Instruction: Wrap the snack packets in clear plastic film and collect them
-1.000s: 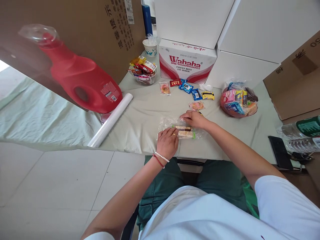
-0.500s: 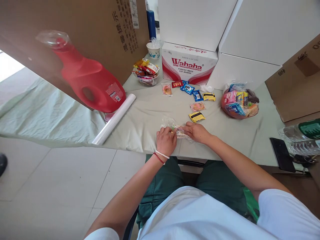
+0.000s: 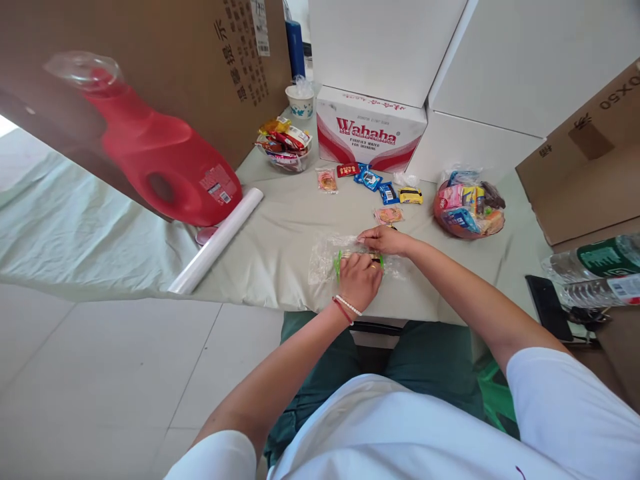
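Note:
Near the table's front edge lies a crinkled sheet of clear plastic wrap (image 3: 320,260). On it sits a snack packet (image 3: 337,265) with bright green ends, mostly hidden under my left hand (image 3: 359,280), whose fingers press together over it. My right hand (image 3: 387,240) pinches the far edge of the wrap just beyond the packet. A pink packet (image 3: 389,215) lies past my right hand. Further back are a yellow packet (image 3: 411,195), a blue packet (image 3: 389,193), a red packet (image 3: 347,170) and another pink packet (image 3: 327,180).
A roll of plastic wrap (image 3: 217,241) lies at left beside a large red jug (image 3: 175,167). Snacks fill a clear bowl (image 3: 285,162) and a red bowl (image 3: 467,229). Behind stands a Wahaha carton (image 3: 370,132). A phone (image 3: 549,307) and plastic bottles (image 3: 600,259) are at right.
My left hand has shifted right over the packet. The right hand has moved up to the wrap's far edge, and the wrap is spread wider. The whole view has shifted slightly.

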Demonstrator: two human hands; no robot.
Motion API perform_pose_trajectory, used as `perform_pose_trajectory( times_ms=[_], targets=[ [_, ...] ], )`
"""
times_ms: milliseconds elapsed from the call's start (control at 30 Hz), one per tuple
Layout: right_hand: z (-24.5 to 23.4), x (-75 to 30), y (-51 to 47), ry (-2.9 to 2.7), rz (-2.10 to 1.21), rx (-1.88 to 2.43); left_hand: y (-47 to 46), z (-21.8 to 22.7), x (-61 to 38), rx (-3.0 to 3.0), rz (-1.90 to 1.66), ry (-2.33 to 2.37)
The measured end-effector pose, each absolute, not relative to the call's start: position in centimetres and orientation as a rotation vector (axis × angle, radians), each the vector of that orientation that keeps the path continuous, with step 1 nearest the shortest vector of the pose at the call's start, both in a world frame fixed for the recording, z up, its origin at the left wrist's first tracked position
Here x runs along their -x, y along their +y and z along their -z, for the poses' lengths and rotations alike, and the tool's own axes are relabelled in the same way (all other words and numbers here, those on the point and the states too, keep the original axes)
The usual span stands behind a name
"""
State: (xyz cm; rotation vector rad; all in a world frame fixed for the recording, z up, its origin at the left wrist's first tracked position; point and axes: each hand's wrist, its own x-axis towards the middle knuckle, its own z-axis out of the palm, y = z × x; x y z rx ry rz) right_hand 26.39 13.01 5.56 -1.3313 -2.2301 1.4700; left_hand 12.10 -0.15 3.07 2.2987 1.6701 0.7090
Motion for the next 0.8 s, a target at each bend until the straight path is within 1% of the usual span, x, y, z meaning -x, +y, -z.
perform_pose_trajectory(
  times_ms=[133,267,367,500,567,667,800],
  targets=[
    [-5.0,-26.9,13.6,-2.176,-1.454,1.385,1.7,-3.2,-11.9,-1.975,-0.824,1.955],
    [-4.2,-26.9,13.8,-2.136,-1.397,1.363,2.8,-2.9,-11.4,-1.802,-0.877,2.115],
    [-4.0,-26.7,13.6,-2.210,-1.200,1.225,3.6,-2.6,-11.2,-1.650,-0.921,2.162],
    [-3.6,-26.5,11.8,-2.368,-0.934,1.022,4.3,-2.2,-11.0,-1.439,-0.873,2.209],
    [-3.0,-26.4,10.3,-2.410,-0.828,0.958,4.3,-1.9,-10.9,-1.442,-0.858,2.204],
    [-1.9,-26.2,8.0,-2.403,-0.672,0.985,4.1,-1.3,-10.3,-1.501,-0.867,2.132],
    [-0.8,-26.1,6.0,-2.412,-0.559,1.049,4.3,-0.4,-7.1,-1.627,-1.027,1.794]
  ],
)
